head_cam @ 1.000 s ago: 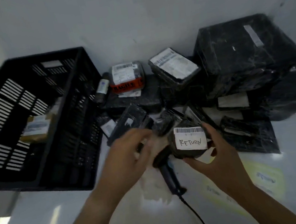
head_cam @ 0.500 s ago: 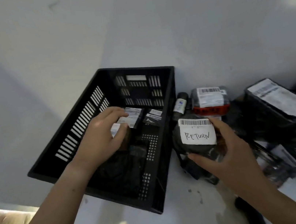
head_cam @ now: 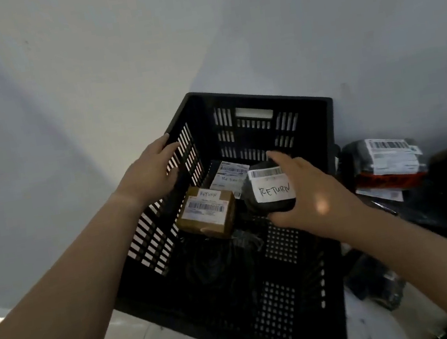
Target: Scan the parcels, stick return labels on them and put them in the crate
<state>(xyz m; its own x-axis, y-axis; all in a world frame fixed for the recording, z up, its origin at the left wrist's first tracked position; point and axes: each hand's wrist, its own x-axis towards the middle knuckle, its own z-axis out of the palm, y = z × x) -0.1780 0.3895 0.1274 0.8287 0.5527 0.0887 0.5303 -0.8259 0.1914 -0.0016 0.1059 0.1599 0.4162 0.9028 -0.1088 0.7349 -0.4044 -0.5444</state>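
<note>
Head view: right hand curls thumb and fingers round the parcel (label up) inside the crate, floor straight below, just right of the box, while left hand lies straight-fingered at the left wall.

I log four entries. Crate: black, slotted walls, dot-perforated floor. Box: brown, white barcode labels. Round parcel: black, white label, black bars and handwriting. Wrapped parcel beside crate: black, white labels, red band.
</note>
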